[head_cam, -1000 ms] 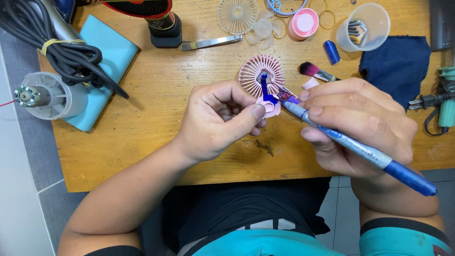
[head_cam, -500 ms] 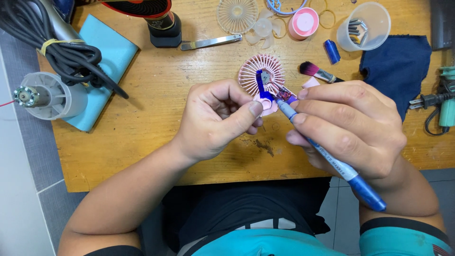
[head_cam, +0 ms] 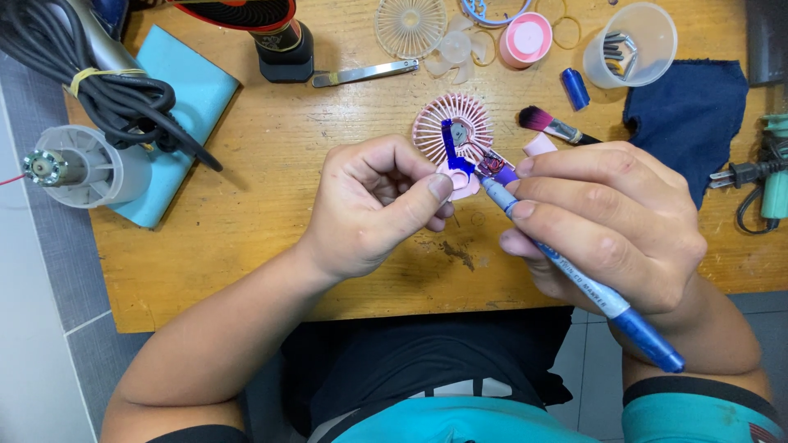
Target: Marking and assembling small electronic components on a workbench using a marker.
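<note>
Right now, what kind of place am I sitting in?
Probably a small repair or hobby bench. On the wooden table lie a heat gun, a brush, and loose fan parts; your left hand holds a pink fan grille while the right hand works a blue marker.

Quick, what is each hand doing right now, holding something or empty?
Left hand: closed, pinching the small pink fan part at its base.
Right hand: closed around a blue marker, tip at the part.

Wooden table carries blue cloth, brush, plastic cup.
</note>
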